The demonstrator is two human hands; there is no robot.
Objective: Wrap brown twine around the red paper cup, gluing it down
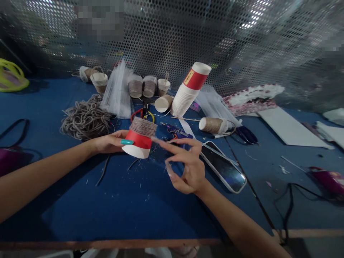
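My left hand [114, 142] is closed around a red and white paper cup [139, 139], which is tilted with its wide end toward me. Grey-brown cord [143, 127] is wound in rows about the cup's narrow end. Just right of the cup hovers my right hand [188, 163], its fingers spread and the index tip close to the cup's side; whether it touches I cannot tell. Nothing shows between its fingers. A heap of loose grey cord [86, 120] lies behind my left hand. Beyond my right fingers is a blue glue gun [178, 131], partly covered.
A leaning stack of paper cups [185, 96] stands at the back. Several cord-wrapped cups [135, 86] sit along the mesh wall, beside white netting [118, 93]. A phone [225, 168] lies right of my hand. Pliers [145, 113], scissors [247, 135] and white boards [292, 127] are farther off.
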